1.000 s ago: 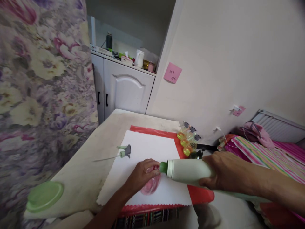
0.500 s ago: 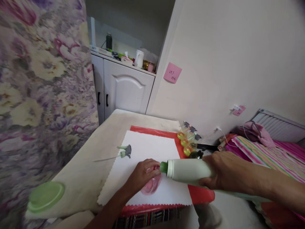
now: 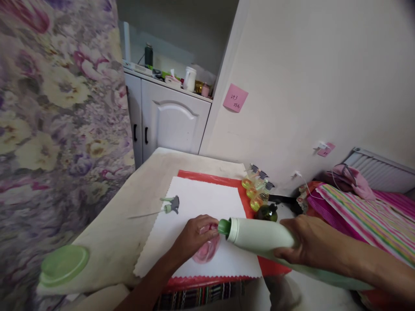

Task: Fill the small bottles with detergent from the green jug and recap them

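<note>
Fingers of my left hand (image 3: 201, 235) wrap round the neck of a clear pink bottle (image 3: 206, 254), which stands on the white sheet. My right hand (image 3: 300, 242) grips a large pale green bottle (image 3: 259, 233), tilted so its mouth faces left. The green spout at that mouth sits at the pink bottle's top, beside my left fingertips; whether liquid flows, I cannot tell. Left of them, a grey and green spray nozzle (image 3: 173, 204) with a long thin tube lies across the edge of the sheet. A round green cap (image 3: 65, 264) rests at the table's near left.
Several spray bottles with yellow liquid (image 3: 256, 201) line the table's right edge, with a dark green bottle (image 3: 267, 212) nearest me. Under the white sheet (image 3: 201, 194) is a red mat (image 3: 272, 267). A floral curtain (image 3: 65, 129) hangs left; a bed (image 3: 363, 207) stands right.
My right hand and the pale green bottle have shifted slightly right and down, its base end dropping lower. My left hand keeps its hold on the pink bottle.
</note>
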A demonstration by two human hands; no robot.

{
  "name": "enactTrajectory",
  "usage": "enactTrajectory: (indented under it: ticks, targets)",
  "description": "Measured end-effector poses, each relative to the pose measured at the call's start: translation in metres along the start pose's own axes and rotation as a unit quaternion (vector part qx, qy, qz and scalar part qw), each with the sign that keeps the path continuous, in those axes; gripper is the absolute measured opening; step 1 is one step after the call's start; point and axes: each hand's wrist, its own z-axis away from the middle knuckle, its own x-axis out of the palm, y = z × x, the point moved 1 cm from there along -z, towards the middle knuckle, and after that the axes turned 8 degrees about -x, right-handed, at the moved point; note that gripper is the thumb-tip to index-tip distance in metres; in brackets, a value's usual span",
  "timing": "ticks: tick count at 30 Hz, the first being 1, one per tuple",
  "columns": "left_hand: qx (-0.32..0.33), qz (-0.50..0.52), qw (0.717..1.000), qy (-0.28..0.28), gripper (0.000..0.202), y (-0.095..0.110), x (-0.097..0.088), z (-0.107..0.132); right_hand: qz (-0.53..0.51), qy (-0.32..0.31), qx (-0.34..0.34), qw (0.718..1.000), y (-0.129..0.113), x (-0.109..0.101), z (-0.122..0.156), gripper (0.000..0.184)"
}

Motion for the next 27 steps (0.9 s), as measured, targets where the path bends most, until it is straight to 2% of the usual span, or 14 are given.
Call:
enactTrajectory:
  ticks: [9, 13, 18, 21, 24, 27]
  targets:
    - [-0.006, -0.016, 1.0, 0.004, 0.019, 0.005, -0.002, 0.002, -0.112, 0.022, 0.01, 0.993, 0.016, 0.042, 0.006, 0.023]
    - [-0.011, -0.031, 0.999, 0.011, 0.018, 0.005, -0.002, 0.002, -0.221, 0.033, 0.005, 0.975, 0.026, 0.065, 0.007, 0.026]
    - [-0.018, -0.048, 0.998, 0.022, 0.017, 0.006, -0.002, 0.001, -0.397, 0.062, 0.027, 0.916, 0.039, 0.077, 0.005, 0.041]
    - [-0.029, -0.054, 0.998, 0.028, 0.017, 0.008, -0.003, 0.001, -0.448, 0.113, 0.038, 0.886, 0.047, 0.079, -0.008, 0.046]
    - [-0.042, -0.053, 0.997, 0.031, 0.017, 0.01, -0.003, 0.003, -0.477, 0.202, 0.02, 0.855, 0.051, 0.086, -0.037, 0.047]
    - [-0.056, -0.04, 0.997, 0.033, 0.017, 0.011, -0.003, 0.004, -0.527, 0.288, -0.002, 0.799, 0.043, 0.099, -0.079, 0.046]
